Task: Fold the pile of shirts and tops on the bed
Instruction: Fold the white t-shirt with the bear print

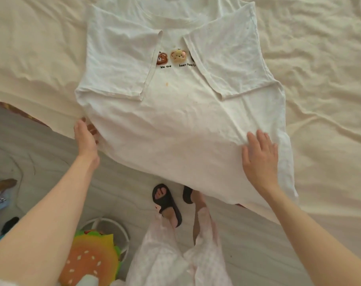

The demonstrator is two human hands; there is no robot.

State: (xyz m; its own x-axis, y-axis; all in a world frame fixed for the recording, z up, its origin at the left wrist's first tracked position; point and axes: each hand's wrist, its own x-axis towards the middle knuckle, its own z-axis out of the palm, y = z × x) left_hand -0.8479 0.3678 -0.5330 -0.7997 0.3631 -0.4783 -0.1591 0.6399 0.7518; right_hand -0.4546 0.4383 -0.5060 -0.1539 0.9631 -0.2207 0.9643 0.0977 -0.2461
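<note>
While the white cotton T-shirt with the little bear faces (181, 112) lies face up on the bed, here's what I can see from where I'm standing:

Shirt: spread flat on the wrinkled cream bedsheet (324, 58), collar at the far end, hem hanging a bit over the near edge of the bed. Both short sleeves are already folded inward over the chest, so they partly cover the bear print and the "We are bear family" lettering. There's a small orange stain just below the print.

Left hand (86, 136): at the shirt's left side edge, low down near the hem. Fingers are curled under the fabric edge, thumb on the outside, so it looks like it grips that edge, though the fingertips are mostly hidden.

Right hand (260, 155): lying palm down on the shirt's right side near the hem, fingers straight and a bit spread, pressing on the cloth, not grabbing anything.

Feet: black slide sandals (167, 203) on the pale floor, just below the shirt's hem, with pink patterned pyjama legs (175, 254) above them.

Other stuff: a plush burger-shaped cushion (91, 259) on the floor, well below and left of the shirt, sitting by a white round wire frame (113, 223).
</note>
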